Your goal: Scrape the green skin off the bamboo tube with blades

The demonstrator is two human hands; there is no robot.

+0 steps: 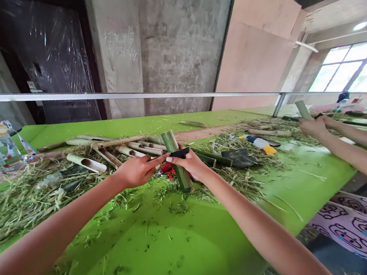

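An upright, slightly tilted green bamboo tube [178, 167] stands in front of me, its lower end at the tabletop. My right hand [192, 163] is closed around it, thumb across the front. A folded piece of black sheet [180, 153] lies across the tube under the right fingers. From the left, my left hand [138, 170] reaches to the sheet's edge, index finger stretched out and touching near the right thumb, other fingers curled. Its thumb is mostly hidden. Directly behind the tube is a red-handled tool [165, 167], partly covered.
Bamboo shavings [60, 203] cover much of the green table [151, 250]. Split bamboo pieces [87, 163] lie behind my left hand. To the right are a black sheet [240, 158] and a white-and-yellow bottle [261, 143]. Another person's hands [315, 127] hold bamboo at far right.
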